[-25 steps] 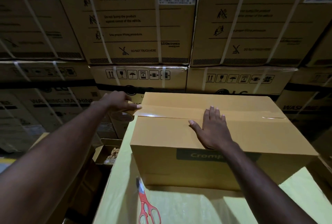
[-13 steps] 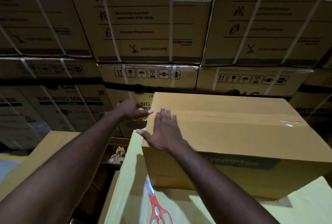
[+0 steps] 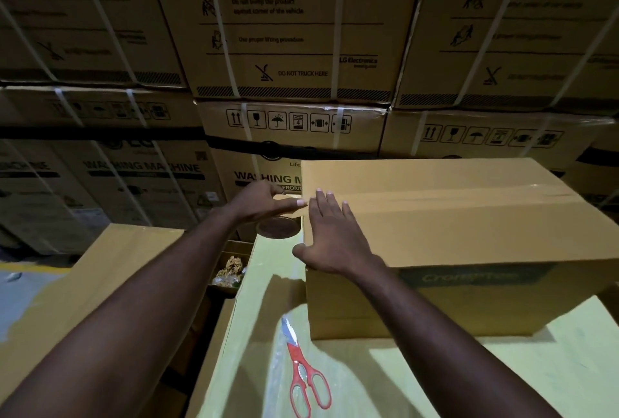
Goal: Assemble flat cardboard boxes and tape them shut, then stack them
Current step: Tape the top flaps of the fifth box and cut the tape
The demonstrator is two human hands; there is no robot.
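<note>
Though contents hidden, taped box (image 3: 469, 233) under splayed right grip (image 3: 335, 236); left grip (image 3: 261, 204) clamped on tape roll (image 3: 279, 228).

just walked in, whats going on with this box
A person is taping a cardboard box shut. The right hand lies flat on the box top near its left end, pressing down the tape strip that runs along the centre seam. The left hand holds the tape roll just off the box's left edge. Red-handled scissors lie unused on the yellow-green surface in front of the box.
</note>
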